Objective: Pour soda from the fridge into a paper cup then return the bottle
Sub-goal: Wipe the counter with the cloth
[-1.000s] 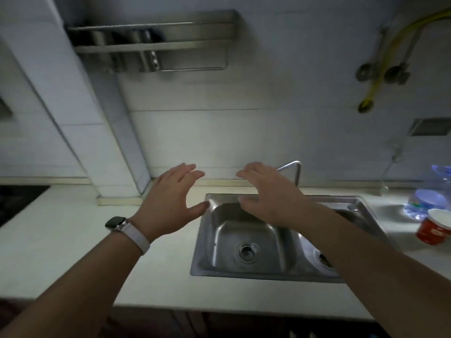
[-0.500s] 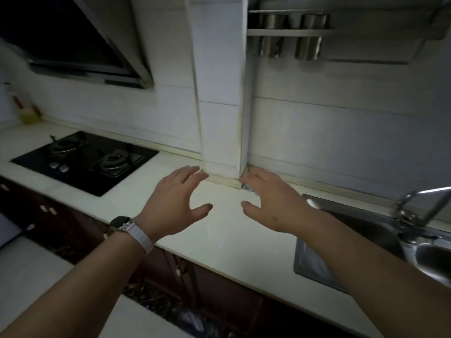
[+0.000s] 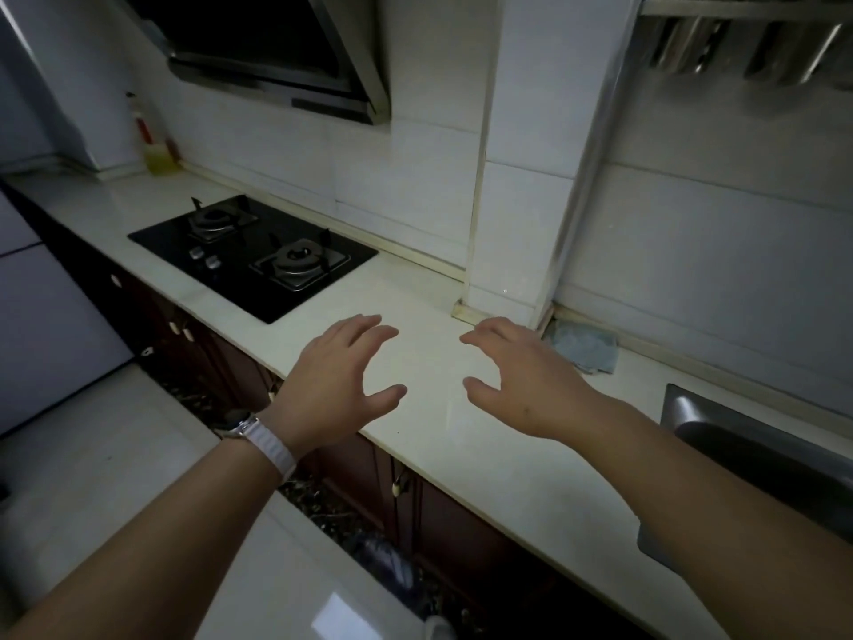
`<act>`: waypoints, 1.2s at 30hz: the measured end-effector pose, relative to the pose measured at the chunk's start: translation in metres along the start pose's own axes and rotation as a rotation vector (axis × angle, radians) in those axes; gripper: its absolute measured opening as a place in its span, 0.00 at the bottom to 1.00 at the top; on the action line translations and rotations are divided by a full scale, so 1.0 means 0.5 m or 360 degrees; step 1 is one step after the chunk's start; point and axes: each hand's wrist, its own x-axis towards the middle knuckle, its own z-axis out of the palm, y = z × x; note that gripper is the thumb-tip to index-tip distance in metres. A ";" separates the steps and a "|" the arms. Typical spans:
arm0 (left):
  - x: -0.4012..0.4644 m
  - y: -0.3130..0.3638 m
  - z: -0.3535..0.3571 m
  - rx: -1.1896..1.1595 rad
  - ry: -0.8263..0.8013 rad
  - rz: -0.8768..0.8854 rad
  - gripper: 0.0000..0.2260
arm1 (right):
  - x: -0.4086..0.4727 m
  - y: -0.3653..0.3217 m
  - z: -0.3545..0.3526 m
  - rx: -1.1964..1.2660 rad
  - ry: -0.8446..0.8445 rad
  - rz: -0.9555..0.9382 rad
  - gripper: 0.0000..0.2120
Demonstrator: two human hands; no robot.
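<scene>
My left hand (image 3: pixel 337 385) and my right hand (image 3: pixel 521 376) hover side by side over the pale countertop (image 3: pixel 415 436), palms down, fingers spread, nothing in either. A white-strapped watch (image 3: pixel 258 431) sits on my left wrist. A pale fridge front (image 3: pixel 41 316) fills the far left edge of the view. No soda bottle and no paper cup are in view.
A black two-burner gas hob (image 3: pixel 254 256) is set into the counter at left, under a range hood (image 3: pixel 277 53). A yellow bottle (image 3: pixel 157 150) stands in the far corner. A blue cloth (image 3: pixel 586 346) lies by the wall column. The steel sink (image 3: pixel 738 436) is at right.
The view has swung left: the sink slid off to the right edge, the red cup and water bottle left the frame, and the hob, hood and fridge came in. Both hands stay open.
</scene>
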 end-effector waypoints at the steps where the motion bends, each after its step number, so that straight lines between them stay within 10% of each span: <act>1: 0.007 -0.007 0.006 0.0001 -0.0015 -0.0012 0.30 | 0.015 0.007 0.008 0.0016 0.0001 -0.0008 0.26; 36: 0.579 -0.251 0.307 -0.0203 -0.0544 0.0502 0.33 | 0.343 0.310 0.136 0.0058 0.0036 0.0857 0.25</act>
